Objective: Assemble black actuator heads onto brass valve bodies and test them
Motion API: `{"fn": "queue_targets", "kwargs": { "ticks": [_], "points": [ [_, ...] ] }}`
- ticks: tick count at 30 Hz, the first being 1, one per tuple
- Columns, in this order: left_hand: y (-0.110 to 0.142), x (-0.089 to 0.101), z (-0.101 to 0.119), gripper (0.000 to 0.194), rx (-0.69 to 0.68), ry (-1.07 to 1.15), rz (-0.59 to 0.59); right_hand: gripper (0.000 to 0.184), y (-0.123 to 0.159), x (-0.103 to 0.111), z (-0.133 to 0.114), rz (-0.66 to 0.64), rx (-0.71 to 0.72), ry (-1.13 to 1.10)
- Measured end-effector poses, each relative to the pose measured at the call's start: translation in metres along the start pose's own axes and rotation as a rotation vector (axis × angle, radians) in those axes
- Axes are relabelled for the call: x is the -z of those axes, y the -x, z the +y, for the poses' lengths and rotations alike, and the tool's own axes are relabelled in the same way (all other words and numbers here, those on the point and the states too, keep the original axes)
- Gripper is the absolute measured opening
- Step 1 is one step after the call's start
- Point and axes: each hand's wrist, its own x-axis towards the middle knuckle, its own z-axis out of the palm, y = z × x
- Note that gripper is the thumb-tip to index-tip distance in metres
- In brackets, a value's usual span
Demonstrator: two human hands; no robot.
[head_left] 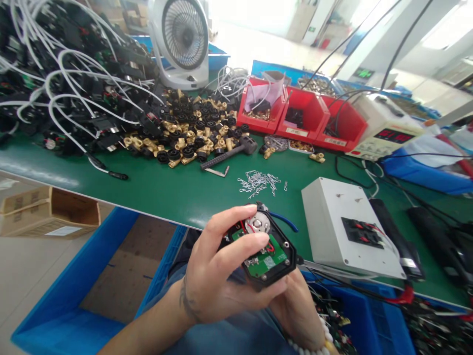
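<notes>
"Where's the black housing (pixel 279 239)?"

"Centre, at the near edge of the table (pixel 166 192). The left hand's (pixel 221 273) fingers are wrapped round it, green board (pixel 268 260) facing up, probably to keep that side visible."

"The right hand (pixel 301 305)?"

"Beneath, at five o'clock, perhaps steadying it; its fingers are hidden, so I can't tell."

"The metal clips (pixel 256 181)?"

"Twelve o'clock, presumably for easy reach."

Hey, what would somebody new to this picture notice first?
Probably the black device with its green circuit board, held at bottom centre by the left hand, the right hand beneath it. Next, the big heap of black parts and white cables on the left of the green table, then the pale fan standing behind the brass fittings.
</notes>
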Motion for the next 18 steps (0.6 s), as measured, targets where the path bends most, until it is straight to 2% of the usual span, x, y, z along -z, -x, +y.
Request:
{"fn": "queue_targets", "kwargs": {
  "ticks": [5, 8, 10, 11, 13, 16, 18],
  "points": [
    [-0.001, 0.004, 0.0, 0.036, -0.091, -0.131, -0.103, 0.043, -0.001, 0.0, 0.003, 0.004, 0.01, 0.032],
    [0.002, 0.0, -0.001, 0.031, -0.11, -0.111, -0.066, 0.041, -0.001, -0.002, 0.001, -0.003, 0.0, 0.011],
    [0.005, -0.003, -0.001, 0.037, -0.078, -0.061, -0.021, 0.04, 0.0, -0.003, -0.002, -0.016, -0.012, -0.006],
    [0.007, -0.004, -0.001, 0.044, -0.024, -0.015, -0.007, 0.041, 0.001, -0.004, -0.003, -0.024, -0.016, -0.018],
    [0.009, -0.003, -0.001, 0.054, 0.186, 0.142, 0.007, 0.046, 0.003, -0.004, -0.005, -0.041, -0.005, -0.052],
    [0.008, 0.001, -0.003, 0.046, 0.645, 0.448, 0.021, 0.057, 0.006, -0.005, -0.007, -0.11, 0.003, -0.081],
    [0.005, 0.003, -0.005, 0.044, 0.876, 0.592, 0.056, 0.058, 0.007, -0.005, -0.009, -0.159, -0.018, -0.089]
  ]
}}
